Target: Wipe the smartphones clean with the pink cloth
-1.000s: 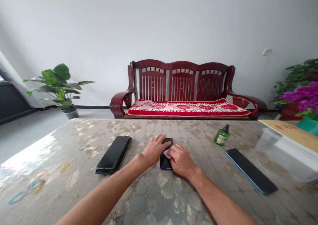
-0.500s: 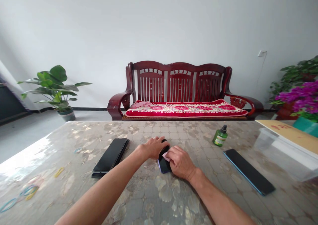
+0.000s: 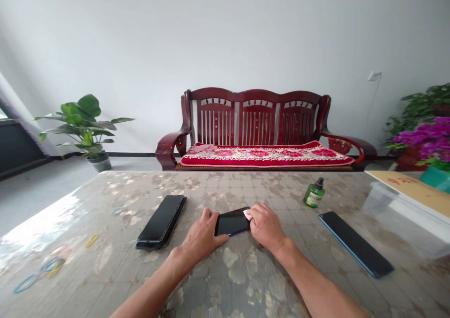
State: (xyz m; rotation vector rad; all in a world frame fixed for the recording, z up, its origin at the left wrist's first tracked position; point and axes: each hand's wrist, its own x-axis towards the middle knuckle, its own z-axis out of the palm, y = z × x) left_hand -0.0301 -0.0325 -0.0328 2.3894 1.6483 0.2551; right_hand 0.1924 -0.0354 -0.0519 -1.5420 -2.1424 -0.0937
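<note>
A black phone (image 3: 232, 223) lies crosswise on the patterned table (image 3: 225, 280) between my hands. My left hand (image 3: 199, 236) grips its left end, fingers curled around the edge. At the phone's right end my right hand (image 3: 266, 225) pinches a small pink cloth (image 3: 247, 214) against the upper corner of the screen. Both forearms reach in from the bottom of the view.
Another black phone (image 3: 162, 220) lies to the left, and a long dark phone (image 3: 356, 248) to the right. A green spray bottle (image 3: 314, 192) stands behind it. Rubber bands (image 3: 38, 272) lie far left, a clear plastic box (image 3: 404, 215) far right. A wooden bench (image 3: 258, 133) and potted plants stand beyond.
The phone has turned from pointing away from me to lying crosswise. My left hand moved from its far end to its left end, and my right hand with the cloth shifted right.
</note>
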